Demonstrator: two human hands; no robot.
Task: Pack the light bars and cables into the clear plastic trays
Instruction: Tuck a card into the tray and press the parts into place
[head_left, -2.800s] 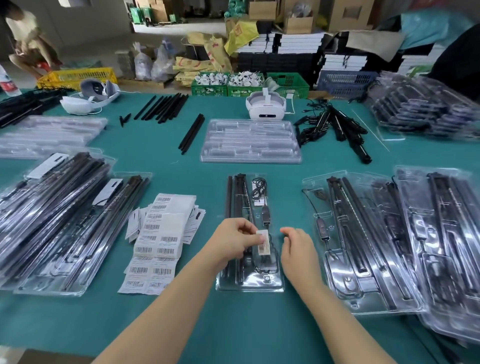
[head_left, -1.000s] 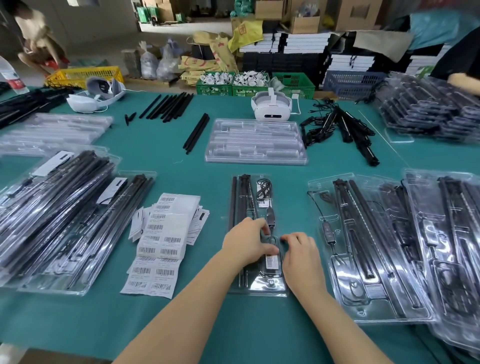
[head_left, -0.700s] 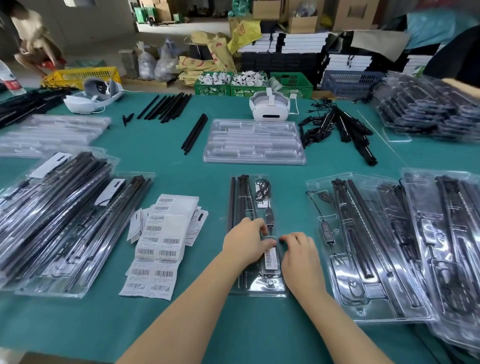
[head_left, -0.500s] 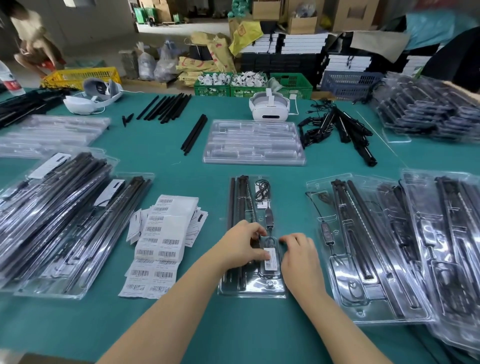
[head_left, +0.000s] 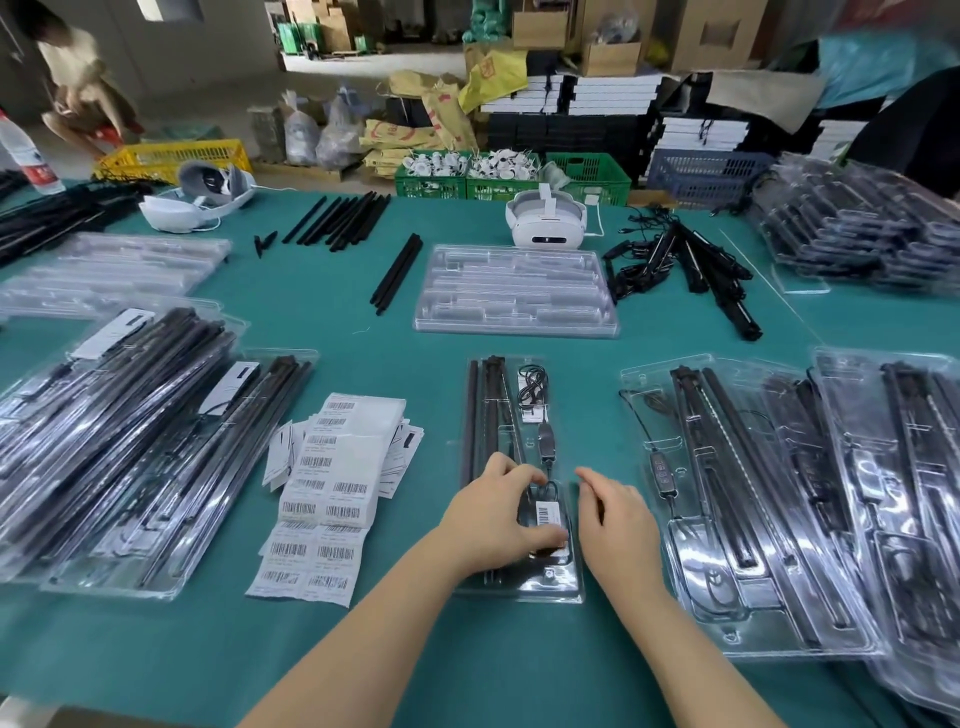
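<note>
Left hand (head_left: 496, 512) presses barcode label (head_left: 546, 516) (text unreadable) onto tray (head_left: 519, 590).

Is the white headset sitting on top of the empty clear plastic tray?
No, the white headset sits on the green table just behind the empty clear plastic tray, not on it.

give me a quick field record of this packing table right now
surface: teal table
tray in work: clear tray holding light bars and cable
left hand: thumb pressing barcode label on the tray
right hand: open, at tray's right edge
label sheets: left of tray
empty trays: behind it
</note>
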